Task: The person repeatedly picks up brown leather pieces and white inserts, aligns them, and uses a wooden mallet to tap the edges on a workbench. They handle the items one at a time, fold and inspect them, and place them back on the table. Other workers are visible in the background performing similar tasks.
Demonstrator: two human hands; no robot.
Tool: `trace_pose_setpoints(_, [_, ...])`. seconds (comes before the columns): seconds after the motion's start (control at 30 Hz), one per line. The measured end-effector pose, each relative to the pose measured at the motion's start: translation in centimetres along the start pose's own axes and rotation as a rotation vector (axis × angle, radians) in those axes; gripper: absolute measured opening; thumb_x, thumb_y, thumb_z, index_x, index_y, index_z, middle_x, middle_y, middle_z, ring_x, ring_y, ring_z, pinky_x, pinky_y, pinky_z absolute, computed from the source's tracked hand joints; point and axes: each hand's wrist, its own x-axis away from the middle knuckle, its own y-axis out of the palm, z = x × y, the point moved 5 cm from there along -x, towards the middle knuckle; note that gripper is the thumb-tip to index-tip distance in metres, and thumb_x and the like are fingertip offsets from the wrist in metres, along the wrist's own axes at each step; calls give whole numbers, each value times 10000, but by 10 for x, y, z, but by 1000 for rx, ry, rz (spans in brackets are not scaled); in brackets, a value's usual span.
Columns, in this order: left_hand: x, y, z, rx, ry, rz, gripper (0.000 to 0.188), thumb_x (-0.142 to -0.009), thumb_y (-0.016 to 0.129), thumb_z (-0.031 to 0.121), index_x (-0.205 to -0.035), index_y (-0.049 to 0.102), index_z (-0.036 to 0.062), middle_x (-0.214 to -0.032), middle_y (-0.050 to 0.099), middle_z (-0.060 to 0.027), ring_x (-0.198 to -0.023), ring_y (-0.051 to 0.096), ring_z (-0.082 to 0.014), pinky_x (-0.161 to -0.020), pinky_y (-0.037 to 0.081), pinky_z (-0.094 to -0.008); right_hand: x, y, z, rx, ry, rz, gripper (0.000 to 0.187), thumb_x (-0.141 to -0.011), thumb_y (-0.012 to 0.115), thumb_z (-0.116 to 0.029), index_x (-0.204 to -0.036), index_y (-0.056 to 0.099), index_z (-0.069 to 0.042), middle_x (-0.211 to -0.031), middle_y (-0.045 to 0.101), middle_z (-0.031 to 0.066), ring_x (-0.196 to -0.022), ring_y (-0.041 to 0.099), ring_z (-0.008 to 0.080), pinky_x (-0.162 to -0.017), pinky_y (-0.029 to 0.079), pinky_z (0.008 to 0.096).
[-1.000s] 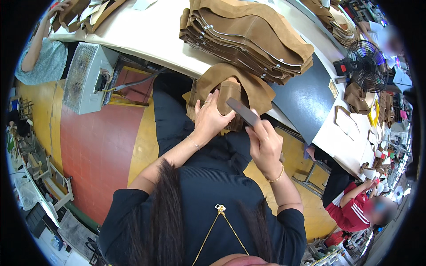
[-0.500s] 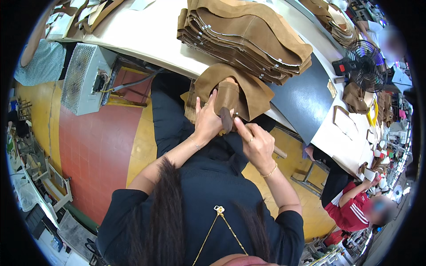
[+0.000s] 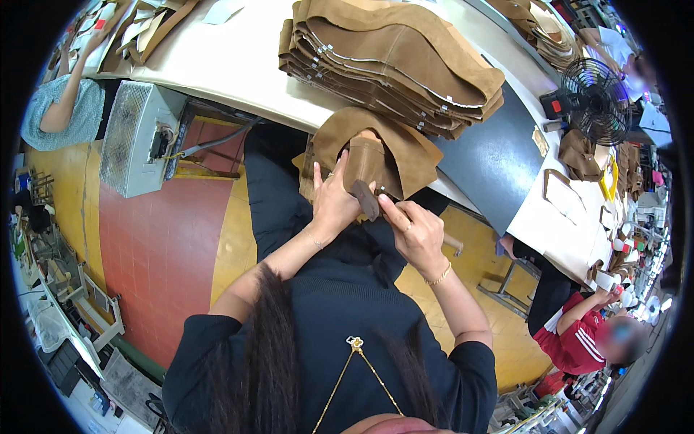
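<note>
A brown suede-like leather piece (image 3: 423, 160) lies curved open over my lap at the table's edge, with a seamed strip (image 3: 367, 160) showing in its middle. My left hand (image 3: 335, 199) holds this piece down, index finger stretched along the strip. In my right hand (image 3: 419, 231) is a hammer, gripped around its handle, which sticks out as a wooden end (image 3: 454, 244) beyond the fingers. Its dark hammer head (image 3: 366, 200) is over the lower end of the strip, close to my left fingers. What supports the leather is mostly hidden.
A tall stack of similar brown leather pieces (image 3: 390, 61) stands on the pale table (image 3: 217, 69), beside a dark flat board (image 3: 481, 155). Rightward are a black fan (image 3: 594, 101) and loose leather. A grey metal box (image 3: 137, 137) stands left. Other people work around the table.
The hammer head has tilted and shifted slightly left and down over the strip. My left hand keeps its hold. At the far left, another person's arm has risen over the table.
</note>
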Motion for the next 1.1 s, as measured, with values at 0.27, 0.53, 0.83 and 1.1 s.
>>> trace_pose_setpoints(0.27, [-3,-4,2,-39,50,99,857,-801,734,387,-1420,399,-101,-1194,666,-245,-1178,628,-293,-1217,61,-509,-3,2,21,-278,252,136,520,-815,711,18,-1311,628,-113,-866,667,104,-682,652,267,-599,525,340])
trace_pose_setpoints(0.53, [-2,-6,3,64,-66,-24,819,-802,735,375,-1409,421,-78,-1317,596,-256,-1250,576,-314,-1214,83,-524,-19,-2,33,-465,501,96,444,-919,660,-59,-1356,585,-62,-993,686,179,-838,682,302,-761,528,337])
trace_pose_setpoints(0.83, [-3,-3,-1,34,-40,3,839,-817,715,406,-1419,403,-88,-1369,557,-257,-1315,520,-318,-1214,78,-524,-61,-34,30,-258,296,73,463,-935,647,-149,-1389,577,-207,-845,658,129,-686,634,310,-623,504,385])
trace_pose_setpoints(1.1, [-4,-5,2,40,-99,-29,886,-824,702,436,-1445,365,-100,-1402,528,-258,-1354,482,-313,-1216,79,-520,-103,-50,-9,259,1,-331,669,-812,635,-92,-1439,517,-294,-752,582,60,-562,623,243,-483,495,359])
